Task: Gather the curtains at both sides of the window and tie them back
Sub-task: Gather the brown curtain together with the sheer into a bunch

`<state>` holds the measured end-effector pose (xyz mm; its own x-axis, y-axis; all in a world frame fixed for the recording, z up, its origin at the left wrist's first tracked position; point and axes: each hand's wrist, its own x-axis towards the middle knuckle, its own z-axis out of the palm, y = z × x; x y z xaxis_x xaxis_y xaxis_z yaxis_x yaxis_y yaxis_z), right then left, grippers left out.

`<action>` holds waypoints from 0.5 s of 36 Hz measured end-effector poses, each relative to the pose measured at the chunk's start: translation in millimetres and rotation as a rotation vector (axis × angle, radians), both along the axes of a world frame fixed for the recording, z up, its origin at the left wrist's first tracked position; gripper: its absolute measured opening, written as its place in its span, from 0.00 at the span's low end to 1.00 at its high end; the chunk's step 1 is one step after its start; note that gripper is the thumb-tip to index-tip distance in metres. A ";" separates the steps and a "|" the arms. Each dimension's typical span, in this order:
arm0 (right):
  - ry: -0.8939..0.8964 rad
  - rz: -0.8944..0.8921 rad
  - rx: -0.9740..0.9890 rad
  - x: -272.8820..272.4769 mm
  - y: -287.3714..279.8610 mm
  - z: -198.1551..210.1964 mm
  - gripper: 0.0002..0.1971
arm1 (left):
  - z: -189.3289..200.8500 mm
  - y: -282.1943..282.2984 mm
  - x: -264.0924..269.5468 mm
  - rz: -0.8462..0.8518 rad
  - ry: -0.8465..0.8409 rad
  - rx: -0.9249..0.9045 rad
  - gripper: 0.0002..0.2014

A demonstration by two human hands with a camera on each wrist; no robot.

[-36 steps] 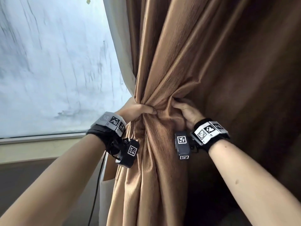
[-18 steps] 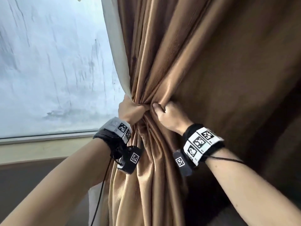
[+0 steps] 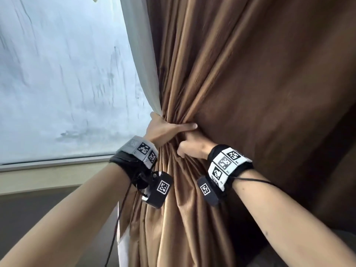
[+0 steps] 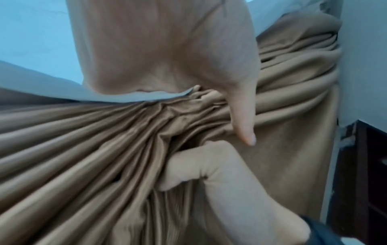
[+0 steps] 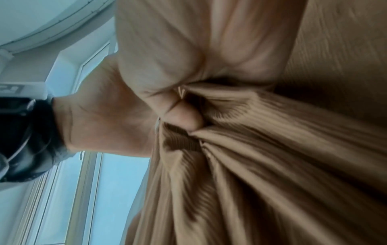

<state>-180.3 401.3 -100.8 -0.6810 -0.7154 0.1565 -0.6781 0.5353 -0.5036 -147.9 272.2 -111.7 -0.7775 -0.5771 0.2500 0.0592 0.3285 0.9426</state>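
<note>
Both hands moved: left hand (image 3: 163, 128) and right hand (image 3: 192, 149) clench the brown curtain (image 3: 221, 93); gathered folds may slip loose if either grip relaxes.

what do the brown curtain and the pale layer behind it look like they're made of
Brown curtain: looks like a woven fabric with a slight sheen, perhaps polyester or a satin blend; light catches along its folds, and the right wrist view shows fine ribbed lines.

Pale lining: seems a thinner, matte, off-white cloth with no shine; its fibre cannot be told.

The left hand and right hand grip the gathered folds.
</note>
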 end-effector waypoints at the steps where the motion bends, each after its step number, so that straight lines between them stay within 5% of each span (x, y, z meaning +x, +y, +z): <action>1: -0.025 0.010 -0.004 -2.9 2.2 -1.2 0.47 | -1.5 5.0 -2.2 0.098 0.020 0.002 0.55; 4: -0.246 0.038 -0.087 -6.7 9.9 -6.4 0.56 | -6.7 10.9 -4.0 0.263 -0.028 -0.028 0.51; 9: -0.420 0.018 -0.408 -22.1 23.4 -24.2 0.27 | -6.0 15.1 -5.2 0.335 -0.042 -0.065 0.36; 13: -0.362 -0.320 -0.733 -47.6 36.2 -29.7 0.14 | -0.4 6.5 -5.2 0.273 -0.020 -0.036 0.37; 15: -0.209 -0.521 -0.813 -66.7 49.0 -31.7 0.20 | 2.5 -1.1 -2.6 0.204 -0.009 -0.038 0.38; 18: -0.171 -0.864 -0.661 -89.5 63.3 -36.7 0.55 | 7.4 -11.5 5.0 0.047 0.002 -0.014 0.31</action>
<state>-269.8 464.6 -137.5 -0.9609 0.2025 0.1888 -0.0989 0.3858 -0.9173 -142.8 260.7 -104.3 -0.7488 -0.6097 0.2600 0.0454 0.3441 0.9378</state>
